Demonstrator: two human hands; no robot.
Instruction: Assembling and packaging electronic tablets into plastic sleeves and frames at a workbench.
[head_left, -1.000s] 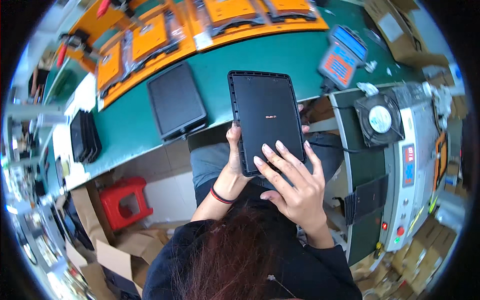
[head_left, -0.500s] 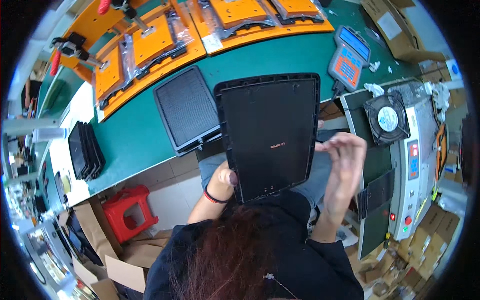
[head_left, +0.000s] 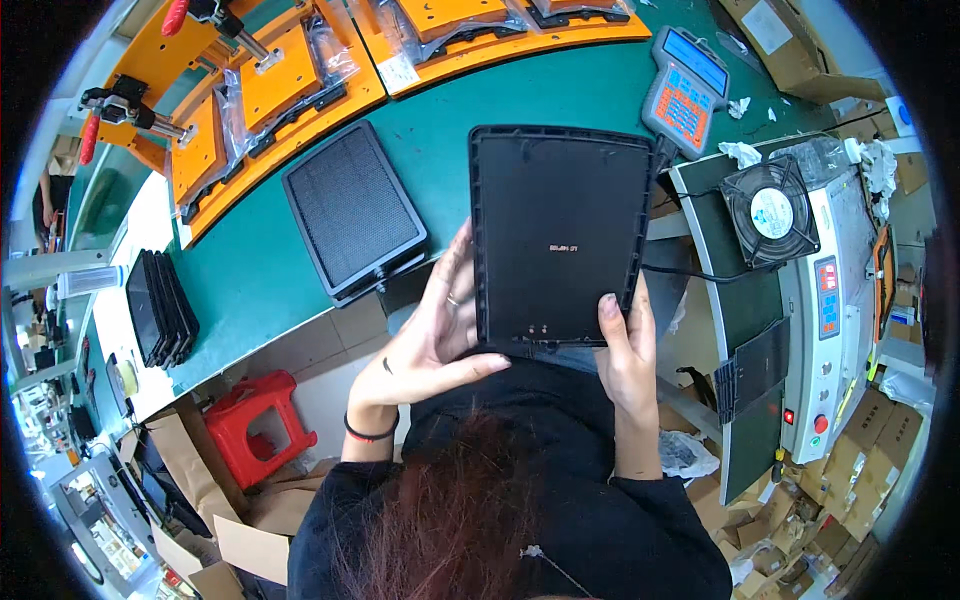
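A black rectangular plastic panel (head_left: 560,230) with a raised rim stands tilted in front of my chest, its inner side toward me. My right hand (head_left: 628,345) grips its lower right edge, thumb on the face and fingers along the side. Beside the panel's left edge, my left hand (head_left: 435,335) is open with the thumb stretched out. Its fingertips reach close to the rim; whether they touch it I cannot tell. On the green bench (head_left: 240,270), left of the panel, lies a framed black mesh panel (head_left: 355,210).
Orange clamping fixtures (head_left: 280,90) line the back of the bench. A blue-grey keypad device (head_left: 685,95) lies at the back right. A fan (head_left: 770,212) sits by a white control box (head_left: 822,310) on the right. Several black panels (head_left: 160,308) stand at left, above a red stool (head_left: 255,425).
The black panel has shifted slightly right and straightened. My left hand has let go of its lower left edge and spread open. My right hand has closed on its lower right edge.
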